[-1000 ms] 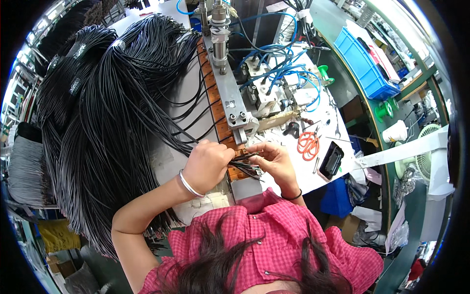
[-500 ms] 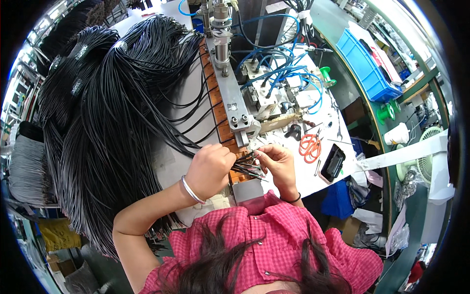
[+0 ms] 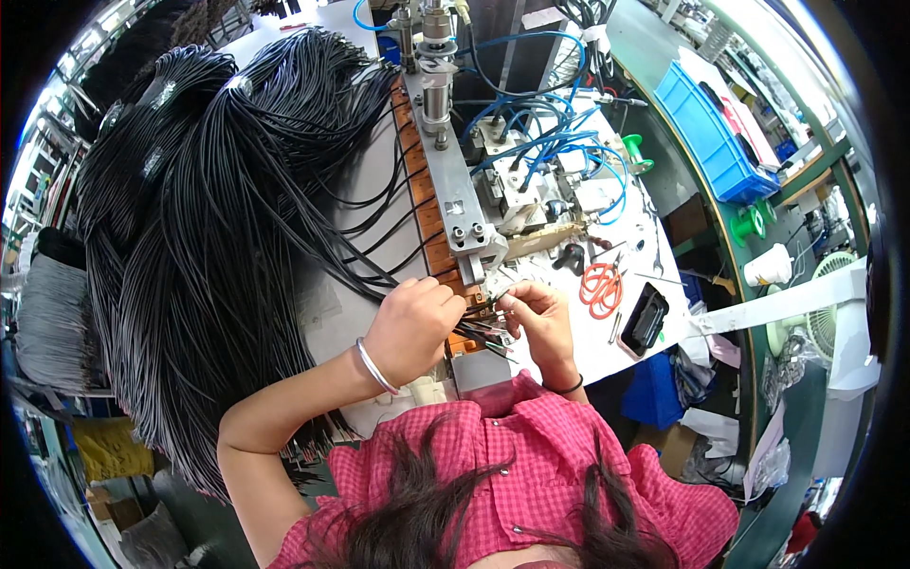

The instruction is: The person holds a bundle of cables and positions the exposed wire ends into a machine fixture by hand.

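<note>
Cables [image 3: 213, 247] lie left of the fingers and enter the left hand [image 3: 414, 329], clamped around them. Free ends [image 3: 483, 331] project rightward, long axis toward the right hand [image 3: 539, 321], its thumb and forefinger together on one end.

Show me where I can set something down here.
Likeliest: the white patch between the right hand, orange coil and black object. A strip separates the black cables from the orange rail, though some cross it. Crowded: around the blue tubes.
</note>
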Demonstrator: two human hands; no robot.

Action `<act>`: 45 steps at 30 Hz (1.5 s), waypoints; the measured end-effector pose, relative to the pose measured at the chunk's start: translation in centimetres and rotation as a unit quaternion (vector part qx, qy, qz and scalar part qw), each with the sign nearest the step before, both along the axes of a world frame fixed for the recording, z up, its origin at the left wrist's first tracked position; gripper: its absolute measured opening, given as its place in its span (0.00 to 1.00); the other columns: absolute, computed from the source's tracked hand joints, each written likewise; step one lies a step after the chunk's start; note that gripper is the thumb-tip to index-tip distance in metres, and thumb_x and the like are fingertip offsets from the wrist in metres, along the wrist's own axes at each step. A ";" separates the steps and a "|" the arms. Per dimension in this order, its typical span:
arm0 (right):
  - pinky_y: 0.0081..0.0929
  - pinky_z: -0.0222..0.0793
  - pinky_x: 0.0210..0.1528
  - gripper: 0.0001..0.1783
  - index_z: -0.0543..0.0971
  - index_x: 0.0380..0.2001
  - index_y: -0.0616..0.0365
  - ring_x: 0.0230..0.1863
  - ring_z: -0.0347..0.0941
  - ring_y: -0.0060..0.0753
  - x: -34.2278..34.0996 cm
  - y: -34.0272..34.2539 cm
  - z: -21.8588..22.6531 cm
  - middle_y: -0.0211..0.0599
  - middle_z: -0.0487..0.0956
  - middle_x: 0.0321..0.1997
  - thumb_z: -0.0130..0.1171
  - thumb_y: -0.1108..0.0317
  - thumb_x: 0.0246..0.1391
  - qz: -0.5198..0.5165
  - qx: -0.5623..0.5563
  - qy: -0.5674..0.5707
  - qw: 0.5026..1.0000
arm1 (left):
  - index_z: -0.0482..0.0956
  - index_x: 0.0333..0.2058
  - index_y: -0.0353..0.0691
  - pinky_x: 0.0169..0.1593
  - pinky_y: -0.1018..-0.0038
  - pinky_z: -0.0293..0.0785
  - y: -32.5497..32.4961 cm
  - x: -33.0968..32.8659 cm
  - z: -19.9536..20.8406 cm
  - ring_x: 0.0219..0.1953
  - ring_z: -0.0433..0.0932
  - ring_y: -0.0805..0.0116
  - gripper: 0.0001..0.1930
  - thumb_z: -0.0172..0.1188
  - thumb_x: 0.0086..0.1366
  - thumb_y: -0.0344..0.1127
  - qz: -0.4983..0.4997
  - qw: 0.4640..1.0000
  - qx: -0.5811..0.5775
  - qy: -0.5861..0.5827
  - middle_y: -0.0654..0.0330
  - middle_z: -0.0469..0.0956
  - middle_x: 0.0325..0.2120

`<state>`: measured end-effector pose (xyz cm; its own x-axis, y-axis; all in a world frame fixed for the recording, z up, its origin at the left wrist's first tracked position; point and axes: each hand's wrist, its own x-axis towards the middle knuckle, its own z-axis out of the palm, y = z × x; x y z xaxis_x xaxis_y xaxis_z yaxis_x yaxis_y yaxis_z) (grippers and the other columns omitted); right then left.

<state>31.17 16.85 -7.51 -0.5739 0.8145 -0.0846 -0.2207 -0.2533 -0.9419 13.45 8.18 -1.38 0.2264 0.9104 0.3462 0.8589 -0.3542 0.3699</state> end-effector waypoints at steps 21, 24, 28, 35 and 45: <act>0.10 0.54 0.15 0.05 0.74 0.26 0.59 0.14 0.61 0.10 0.1 1.3 -1.3 0.24 0.72 0.18 0.56 0.71 0.53 0.027 0.010 -0.090 0.995 | 0.70 0.24 0.38 0.36 0.68 0.65 0.2 -0.3 -0.8 0.31 0.69 0.61 0.10 0.56 0.39 0.23 0.026 0.999 0.001 0.035 0.58 0.70 0.20; 0.11 0.54 0.16 0.07 0.71 0.25 0.59 0.14 0.58 0.10 0.2 1.6 -1.3 0.22 0.68 0.15 0.53 0.69 0.55 0.137 -0.086 -0.059 0.985 | 0.71 0.25 0.38 0.35 0.67 0.64 -0.2 -0.3 -0.3 0.29 0.69 0.59 0.10 0.54 0.40 0.22 0.035 0.997 -0.046 0.048 0.58 0.70 0.20; 0.11 0.52 0.16 0.09 0.69 0.24 0.57 0.14 0.56 0.09 0.3 2.2 -1.0 0.19 0.65 0.15 0.52 0.68 0.56 0.155 -0.069 -0.094 0.981 | 0.71 0.26 0.38 0.34 0.67 0.64 0.0 -0.3 -1.1 0.28 0.69 0.59 0.10 0.53 0.40 0.21 0.027 0.997 -0.050 0.049 0.57 0.70 0.20; 0.09 0.54 0.17 0.03 0.73 0.30 0.60 0.16 0.61 0.09 -0.1 0.6 -1.0 0.20 0.69 0.18 0.56 0.73 0.52 0.019 0.034 -0.095 0.995 | 0.72 0.25 0.37 0.34 0.66 0.65 0.1 -0.5 -0.8 0.28 0.70 0.58 0.09 0.56 0.40 0.23 0.029 0.999 0.000 0.033 0.57 0.70 0.19; 0.10 0.58 0.18 0.01 0.76 0.28 0.63 0.16 0.64 0.12 -0.3 0.0 0.4 0.28 0.75 0.21 0.57 0.78 0.49 0.007 -0.001 -0.035 0.999 | 0.68 0.21 0.37 0.33 0.67 0.64 0.0 -0.3 -0.7 0.29 0.69 0.58 0.08 0.54 0.38 0.21 0.011 1.000 0.010 -0.010 0.57 0.68 0.20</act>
